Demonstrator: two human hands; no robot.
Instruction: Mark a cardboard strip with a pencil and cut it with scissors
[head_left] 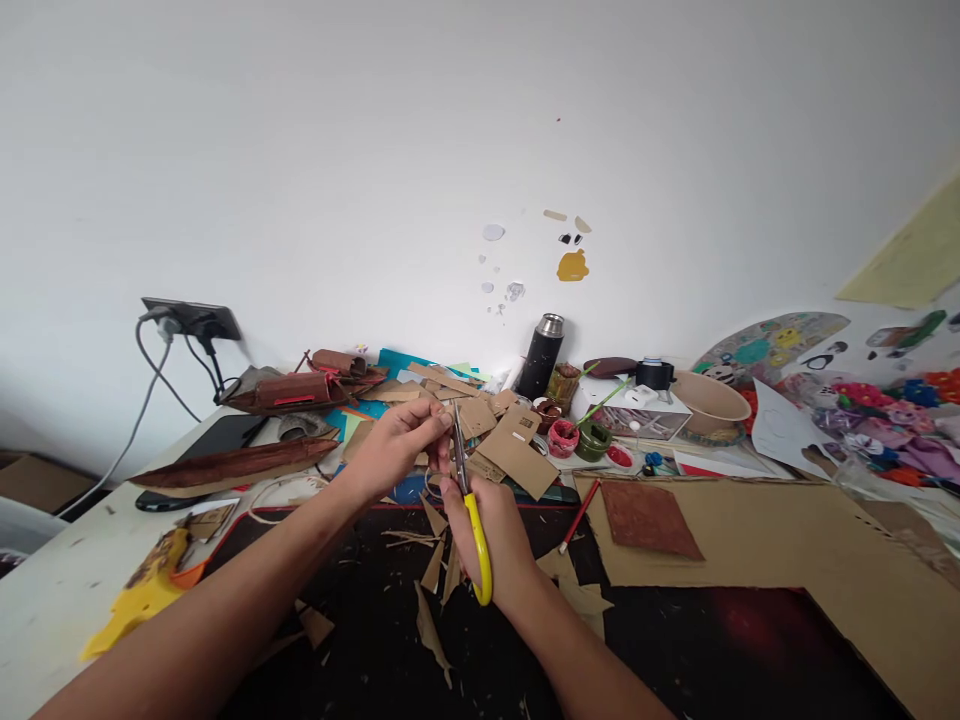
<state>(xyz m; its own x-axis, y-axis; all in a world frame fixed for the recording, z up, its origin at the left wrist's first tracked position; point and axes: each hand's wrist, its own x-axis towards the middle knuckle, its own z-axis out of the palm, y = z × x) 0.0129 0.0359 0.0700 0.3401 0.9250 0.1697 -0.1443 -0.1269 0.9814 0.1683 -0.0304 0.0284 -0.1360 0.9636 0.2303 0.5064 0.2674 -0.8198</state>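
My right hand is closed round the yellow handles of a pair of scissors, whose blades point up and away from me. My left hand pinches a small piece of brown cardboard right at the blade tips. Both hands are above a black mat strewn with cardboard offcuts. The piece in my left fingers is mostly hidden by them.
A large cardboard sheet with a brown square lies at right, a red pencil beside it. Behind stand a black flask, paint pots, a bowl and a pile of cardboard pieces. Cables hang at left.
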